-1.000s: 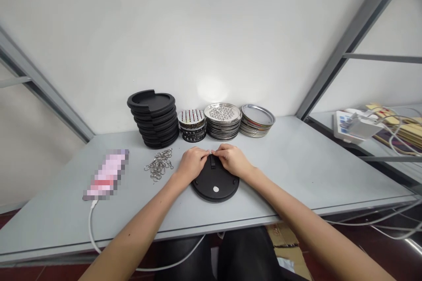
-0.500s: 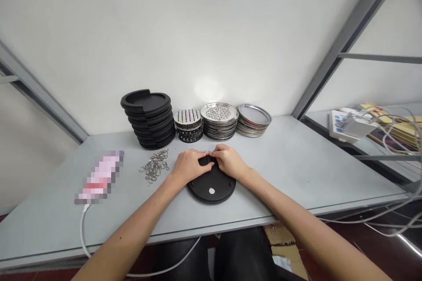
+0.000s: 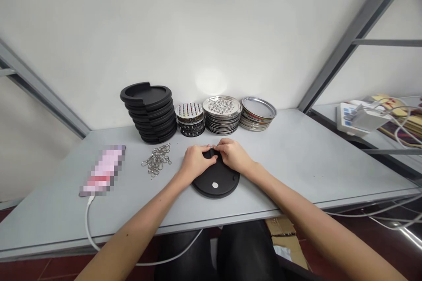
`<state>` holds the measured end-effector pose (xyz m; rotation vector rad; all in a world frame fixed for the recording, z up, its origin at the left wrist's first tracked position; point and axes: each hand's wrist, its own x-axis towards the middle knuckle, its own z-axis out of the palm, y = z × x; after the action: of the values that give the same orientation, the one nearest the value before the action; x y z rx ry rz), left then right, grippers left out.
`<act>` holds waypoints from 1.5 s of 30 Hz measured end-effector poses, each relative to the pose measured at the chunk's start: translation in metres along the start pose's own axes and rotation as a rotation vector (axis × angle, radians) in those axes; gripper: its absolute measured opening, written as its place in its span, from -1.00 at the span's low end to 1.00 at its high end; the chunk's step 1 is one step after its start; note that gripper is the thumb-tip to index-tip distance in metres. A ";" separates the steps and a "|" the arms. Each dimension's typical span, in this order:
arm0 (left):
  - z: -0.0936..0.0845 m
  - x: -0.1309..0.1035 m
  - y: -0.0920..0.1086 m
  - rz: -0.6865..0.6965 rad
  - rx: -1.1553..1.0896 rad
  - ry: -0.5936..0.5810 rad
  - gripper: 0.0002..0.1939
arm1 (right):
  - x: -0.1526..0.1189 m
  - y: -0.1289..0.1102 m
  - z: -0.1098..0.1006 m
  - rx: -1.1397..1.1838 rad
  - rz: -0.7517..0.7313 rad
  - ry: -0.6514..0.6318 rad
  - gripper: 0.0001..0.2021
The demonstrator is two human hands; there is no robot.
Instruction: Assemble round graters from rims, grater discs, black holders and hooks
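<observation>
"Black disc [image 3: 216, 180] first: where is it?"

"Flat on the tabletop [image 3: 290, 158], below and between the hands, reaching nearer than their fingertips. A white round spot [image 3: 215, 185] shows on its near part."

"And the hands, left to right?"

"The left hand [image 3: 195, 161] is partly open, curled at the disc's far left edge. Its thumb lies on the black face, spread from the forefinger. The right hand [image 3: 233, 155] is more closed, fingers bunched at the far edge, almost meeting the left fingertips. Something small and shiny shows there, too small to name; I can't tell which fingers grip it."

"Anything changed?"

"A second ago the left thumb was up by the far edge; now it's down on the face, beside the short black strap [image 3: 212, 153]. The disc has stayed between the hands."

"What's around them?"

"Left to right: a pile of metal clips [image 3: 157, 160], a stack of black holders [image 3: 150, 116], then three stacks of metal discs [image 3: 222, 116] behind the hands."
</observation>
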<state>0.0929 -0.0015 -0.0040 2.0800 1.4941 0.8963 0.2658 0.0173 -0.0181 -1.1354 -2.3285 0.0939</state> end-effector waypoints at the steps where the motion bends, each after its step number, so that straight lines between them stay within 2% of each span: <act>1: 0.000 0.000 0.000 -0.001 -0.003 0.003 -0.65 | 0.000 0.000 0.000 0.006 0.007 0.003 -0.70; 9: 0.001 0.000 0.003 0.011 -0.016 0.003 -0.62 | -0.002 -0.003 -0.002 0.038 0.076 0.039 -0.68; 13: 0.001 0.001 0.001 0.050 -0.029 -0.017 -0.62 | -0.003 0.000 -0.005 0.163 0.126 0.070 -0.67; 18: 0.000 -0.001 -0.002 0.101 -0.010 -0.023 -0.62 | 0.000 0.006 -0.010 0.292 0.154 0.046 -0.73; 23: 0.000 0.003 -0.009 0.141 -0.050 0.057 -0.52 | 0.002 0.011 -0.017 0.408 0.182 0.080 -0.74; 27: -0.017 0.007 -0.014 0.206 -0.035 0.143 -0.64 | 0.001 0.018 -0.022 0.358 0.199 0.122 -0.74; 29: -0.032 0.001 -0.014 0.282 -0.022 0.116 -0.66 | 0.000 0.020 -0.022 0.322 0.199 0.098 -0.74; 30: -0.040 -0.003 -0.014 0.344 -0.010 0.066 -0.62 | 0.000 0.021 -0.021 0.308 0.193 0.076 -0.73; 32: -0.052 -0.016 -0.013 0.489 0.021 -0.112 -0.40 | 0.000 0.019 -0.018 0.283 0.172 0.025 -0.72; 34: -0.056 -0.028 -0.013 0.589 0.096 -0.246 -0.08 | 0.000 0.016 -0.016 0.263 0.155 -0.016 -0.70; 35: -0.056 -0.033 -0.014 0.620 0.141 -0.310 0.00 | 0.000 0.014 -0.016 0.258 0.158 -0.033 -0.69; 37: -0.052 -0.039 -0.016 0.655 0.205 -0.375 0.06 | 0.000 0.011 -0.017 0.264 0.198 -0.060 -0.67; 41: -0.043 -0.040 -0.020 0.689 0.223 -0.333 -0.01 | 0.000 0.009 -0.023 0.313 0.283 -0.094 -0.65; 45: -0.044 -0.038 -0.023 0.755 0.108 -0.210 -0.19 | 0.001 0.011 -0.024 0.437 0.313 -0.104 -0.61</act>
<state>0.0382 -0.0312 0.0012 2.7705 0.6426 0.8044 0.2852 0.0210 -0.0011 -1.2704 -2.0506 0.7523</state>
